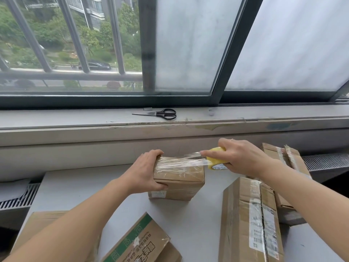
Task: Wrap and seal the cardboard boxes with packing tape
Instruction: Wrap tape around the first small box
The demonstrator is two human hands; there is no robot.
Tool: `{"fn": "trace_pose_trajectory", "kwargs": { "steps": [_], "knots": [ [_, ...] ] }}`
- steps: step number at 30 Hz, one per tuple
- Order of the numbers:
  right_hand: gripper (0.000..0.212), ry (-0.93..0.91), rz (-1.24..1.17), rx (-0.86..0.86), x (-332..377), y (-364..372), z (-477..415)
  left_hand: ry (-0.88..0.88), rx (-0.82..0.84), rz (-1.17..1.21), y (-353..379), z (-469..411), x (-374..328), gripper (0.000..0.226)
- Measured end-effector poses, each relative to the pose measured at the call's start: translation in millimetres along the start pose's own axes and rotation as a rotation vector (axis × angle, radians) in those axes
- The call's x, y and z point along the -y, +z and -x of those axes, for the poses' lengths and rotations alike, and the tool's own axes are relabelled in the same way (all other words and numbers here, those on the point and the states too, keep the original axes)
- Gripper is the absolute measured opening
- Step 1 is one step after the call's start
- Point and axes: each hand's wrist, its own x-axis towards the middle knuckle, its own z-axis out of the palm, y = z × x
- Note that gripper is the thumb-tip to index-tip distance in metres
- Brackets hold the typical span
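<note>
on table, small cardboard box, clear tape across top

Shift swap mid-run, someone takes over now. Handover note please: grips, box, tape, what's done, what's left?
Left grip holds the small box by its left end, on the table.
Right grip holds the yellow roll just right of it; a clear strip runs from the roll across the box top.
Done: some tape already on this box.
Left: finish the wrap, cut the strip (scissors on the sill), then the other boxes.
</note>
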Motion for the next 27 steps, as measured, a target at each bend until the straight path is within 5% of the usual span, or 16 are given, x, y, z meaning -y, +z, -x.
{"fn": "trace_pose_trajectory", "kwargs": {
  "steps": [9,16,27],
  "knots": [
    [0.074,0.033,-0.017,0.002,-1,15,7,-0.055,-0.017,0.061,-1,4,-4,0.103],
    [0.096,0.165,-0.110,0.049,13,61,20,-0.060,0.001,0.055,0,6,1,0.111],
    [0.095,0.234,-0.186,-0.046,24,82,29,0.043,0.104,-0.371,-3,-1,-3,0.116]
  ]
}}
